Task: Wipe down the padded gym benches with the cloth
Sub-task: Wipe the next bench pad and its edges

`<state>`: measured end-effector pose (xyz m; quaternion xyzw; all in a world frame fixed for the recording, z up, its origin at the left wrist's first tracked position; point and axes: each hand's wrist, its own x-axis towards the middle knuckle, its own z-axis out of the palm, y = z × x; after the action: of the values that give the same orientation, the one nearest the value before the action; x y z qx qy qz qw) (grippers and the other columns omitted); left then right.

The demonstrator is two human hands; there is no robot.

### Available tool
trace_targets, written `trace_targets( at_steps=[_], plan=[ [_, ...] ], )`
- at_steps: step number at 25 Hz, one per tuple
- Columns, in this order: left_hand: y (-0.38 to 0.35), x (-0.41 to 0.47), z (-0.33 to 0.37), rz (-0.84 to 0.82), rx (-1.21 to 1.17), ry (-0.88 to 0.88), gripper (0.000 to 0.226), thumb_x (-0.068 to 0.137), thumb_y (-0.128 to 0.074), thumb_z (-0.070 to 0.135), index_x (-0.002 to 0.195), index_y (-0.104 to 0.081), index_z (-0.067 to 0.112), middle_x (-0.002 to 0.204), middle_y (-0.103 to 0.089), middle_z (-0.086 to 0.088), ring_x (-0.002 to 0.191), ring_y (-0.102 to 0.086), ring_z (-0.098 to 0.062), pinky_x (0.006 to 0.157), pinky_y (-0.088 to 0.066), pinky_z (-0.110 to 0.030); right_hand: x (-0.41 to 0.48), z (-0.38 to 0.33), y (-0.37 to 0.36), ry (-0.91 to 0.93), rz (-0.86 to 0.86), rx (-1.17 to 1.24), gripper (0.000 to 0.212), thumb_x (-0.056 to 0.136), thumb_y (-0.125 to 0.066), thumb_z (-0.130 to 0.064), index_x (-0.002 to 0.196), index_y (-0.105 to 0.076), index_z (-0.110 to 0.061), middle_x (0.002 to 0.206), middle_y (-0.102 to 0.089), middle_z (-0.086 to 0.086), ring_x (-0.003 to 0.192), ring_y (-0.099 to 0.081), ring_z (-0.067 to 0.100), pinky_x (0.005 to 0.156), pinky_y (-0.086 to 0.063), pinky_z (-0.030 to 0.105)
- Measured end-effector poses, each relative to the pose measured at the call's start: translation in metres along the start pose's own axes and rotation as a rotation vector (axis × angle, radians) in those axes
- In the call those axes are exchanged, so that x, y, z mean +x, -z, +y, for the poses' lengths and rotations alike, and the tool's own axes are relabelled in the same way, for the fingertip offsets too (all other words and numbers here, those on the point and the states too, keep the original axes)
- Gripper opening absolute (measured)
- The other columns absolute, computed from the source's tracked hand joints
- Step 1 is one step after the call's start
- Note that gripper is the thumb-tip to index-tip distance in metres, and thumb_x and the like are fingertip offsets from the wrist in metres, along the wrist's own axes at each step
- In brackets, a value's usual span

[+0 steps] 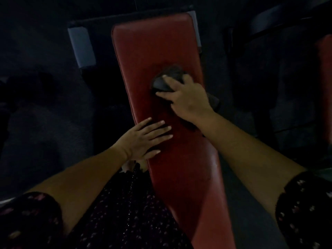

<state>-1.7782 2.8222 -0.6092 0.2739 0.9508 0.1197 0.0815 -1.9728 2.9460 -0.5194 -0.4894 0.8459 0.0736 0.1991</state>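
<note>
Dim gym, seen from above. At far L we make out a pale grey foot plate [81, 45] on the dark floor [36, 123], just beside the bench frame. Next, the L hand [143, 139] lies flat on the red bench [158, 44], fingers straight & slightly spread, palm at the pad's L edge. The bench runs from bottom centre up to the top of the shot, leaning a bit L as it goes. Approx mid-pad sits the cloth [167, 83], dark & bunched, touching the vinyl. The R hand [188, 99] covers it from the R, fingers curled over the wad & thumb hooked round its near side, pressing it onto the pad. Both forearms are bare; dark floral sleeves [303, 209] show at the bottom corners. At the far R edge we catch a strip of a 2nd red pad [326, 83], well apart from the first; too dark to tell more.
</note>
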Motion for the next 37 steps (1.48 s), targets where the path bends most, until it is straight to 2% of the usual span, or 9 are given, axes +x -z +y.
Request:
trace_targets(
  at_steps=[6,9,11,16,19,21,28,30,37],
  plan=[
    [0.001,0.001,-0.009,0.044,0.012,-0.037,0.067,0.101,-0.018,0.058,0.157,0.003,0.027,0.159,-0.019,0.004,0.15,-0.01,-0.024,0.121,-0.002,-0.041,0.059,-0.062,0.017,0.514,-0.043,-0.347,0.04,0.102,-0.04,-0.023,0.137,-0.049,-0.04,0.16,-0.016,-0.003,0.129,-0.033,0.037,0.08,-0.046,0.044],
    [0.011,0.0,-0.02,0.063,0.058,0.047,0.072,0.095,-0.026,0.068,0.156,-0.01,0.034,0.164,-0.005,0.004,0.149,-0.013,-0.026,0.122,-0.001,-0.047,0.046,-0.014,0.015,0.326,-0.013,-0.191,0.05,0.098,-0.043,-0.031,0.144,-0.033,-0.05,0.163,-0.001,-0.007,0.127,-0.034,0.039,0.08,-0.048,0.046],
    [0.024,0.001,-0.034,0.024,0.062,0.161,0.075,0.09,-0.021,0.077,0.154,-0.012,0.039,0.165,0.009,0.004,0.152,0.004,-0.025,0.121,0.007,-0.051,0.019,0.028,0.011,0.168,-0.026,-0.12,0.059,0.092,-0.052,-0.035,0.144,-0.029,-0.052,0.163,0.002,-0.006,0.123,-0.035,0.042,0.075,-0.052,0.046],
    [0.035,0.01,-0.048,-0.2,0.024,0.207,0.09,0.082,-0.014,0.087,0.144,0.034,0.043,0.147,0.049,0.005,0.136,0.046,-0.018,0.113,0.028,-0.043,-0.037,0.109,-0.009,-0.035,-0.028,-0.031,0.069,0.083,-0.066,-0.023,0.142,-0.039,-0.048,0.16,-0.019,0.004,0.111,-0.044,0.047,0.072,-0.054,0.048],
    [0.038,0.014,-0.049,-0.235,-0.025,0.22,0.091,0.081,-0.016,0.087,0.147,0.029,0.042,0.151,0.043,0.005,0.14,0.039,-0.019,0.115,0.025,-0.044,-0.023,0.105,-0.008,-0.407,0.068,0.248,0.068,0.089,-0.06,-0.022,0.143,-0.03,-0.051,0.16,-0.018,0.007,0.126,-0.037,0.043,0.099,-0.044,0.052],
    [0.038,0.013,-0.05,-0.226,-0.046,0.217,0.091,0.081,-0.016,0.086,0.148,0.026,0.042,0.154,0.037,0.004,0.143,0.033,-0.02,0.116,0.024,-0.043,0.003,0.063,-0.002,-0.456,0.094,0.2,0.065,0.09,-0.057,-0.024,0.143,-0.033,-0.052,0.161,-0.017,0.002,0.132,-0.032,0.039,0.1,-0.043,0.046],
    [0.044,0.018,-0.044,-0.403,0.008,0.262,0.09,0.083,-0.016,0.084,0.148,0.021,0.034,0.165,0.007,-0.003,0.15,0.014,-0.027,0.115,0.02,-0.041,0.09,-0.084,0.021,0.103,0.04,-0.202,0.046,0.103,-0.033,-0.027,0.146,-0.034,-0.041,0.162,-0.009,-0.001,0.13,-0.03,0.043,0.088,-0.041,0.045],
    [0.042,0.013,-0.048,-0.232,-0.026,0.225,0.083,0.084,-0.01,0.083,0.146,0.023,0.039,0.164,0.003,0.002,0.148,0.014,-0.024,0.114,0.023,-0.04,0.099,-0.066,0.027,0.149,0.054,-0.215,0.046,0.103,-0.033,-0.024,0.145,-0.038,-0.041,0.162,-0.01,-0.002,0.13,-0.031,0.042,0.087,-0.041,0.046],
    [0.049,0.044,-0.089,0.192,0.018,0.386,0.069,0.097,-0.029,0.061,0.151,-0.035,0.02,0.159,-0.029,-0.01,0.146,-0.021,-0.026,0.122,-0.003,-0.043,0.02,0.082,-0.008,-0.11,0.217,-0.129,0.059,0.085,-0.061,-0.014,0.135,-0.051,-0.044,0.154,-0.035,0.001,0.108,-0.047,0.047,0.07,-0.052,0.05]
  ],
)
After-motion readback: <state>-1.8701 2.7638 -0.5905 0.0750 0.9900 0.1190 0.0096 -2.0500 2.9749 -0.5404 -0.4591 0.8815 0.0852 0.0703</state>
